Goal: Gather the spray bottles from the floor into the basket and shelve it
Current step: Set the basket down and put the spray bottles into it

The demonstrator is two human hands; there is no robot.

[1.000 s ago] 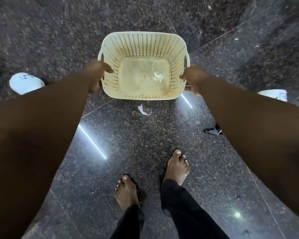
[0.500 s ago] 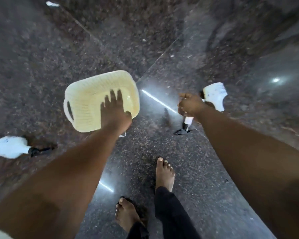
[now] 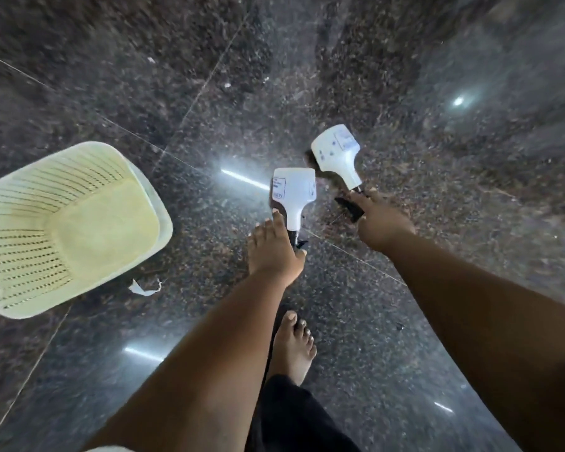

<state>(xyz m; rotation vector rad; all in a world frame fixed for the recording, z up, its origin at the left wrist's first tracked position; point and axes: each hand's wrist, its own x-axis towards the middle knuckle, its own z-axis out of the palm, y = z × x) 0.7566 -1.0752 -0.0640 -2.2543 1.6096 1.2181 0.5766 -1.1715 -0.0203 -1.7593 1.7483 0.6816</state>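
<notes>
Each hand grasps a white spray bottle by its neck: left hand, near bottle; right hand, bottle at 1 o'clock. Rigid plastic, probably light; cream basket at 9 o'clock.

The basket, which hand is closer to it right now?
Left. The left hand grips a spray bottle by its neck, off the basket's right side; the right hand holds another bottle farther right. Neither touches the basket.

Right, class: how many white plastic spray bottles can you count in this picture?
2. One white plastic spray bottle is gripped at its neck by the left hand; the other is held by the right hand. More may lie outside the view.
</notes>
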